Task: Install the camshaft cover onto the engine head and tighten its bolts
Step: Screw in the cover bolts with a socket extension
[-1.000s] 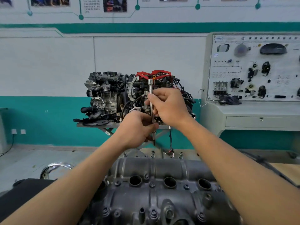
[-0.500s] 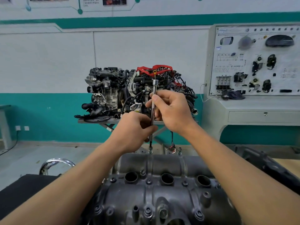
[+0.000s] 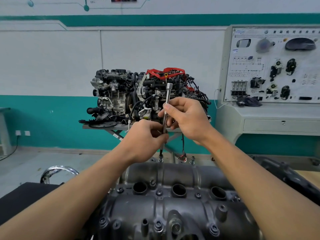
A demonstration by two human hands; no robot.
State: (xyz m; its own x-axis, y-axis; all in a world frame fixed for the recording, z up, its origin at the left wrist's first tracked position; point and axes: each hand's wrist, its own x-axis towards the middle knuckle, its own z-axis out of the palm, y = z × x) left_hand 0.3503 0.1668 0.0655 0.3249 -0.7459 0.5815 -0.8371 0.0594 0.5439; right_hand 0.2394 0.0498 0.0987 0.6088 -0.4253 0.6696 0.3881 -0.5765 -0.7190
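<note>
The camshaft cover [image 3: 173, 172] lay just below both hands. The left hand [image 3: 145, 139] pinched a slim extension bar [image 3: 167, 94] low on its shaft, and the right hand [image 3: 188, 118] pinched it higher up. The bar stood nearly upright, its tip on a bolt [image 3: 161, 159] at the cover's far edge. With so light a grip, any lean could probably let the tip slip off the bolt or start it cross-threaded.

The dark grey cast camshaft cover [image 3: 173, 210], w/ three round plug holes in a row, is seen lying flat, bolts [image 3: 158, 192] seated along its edges, and a slim chrome driver bar [image 3: 166, 108] is held approx. upright on a far-edge bolt [image 3: 161, 159].
</note>
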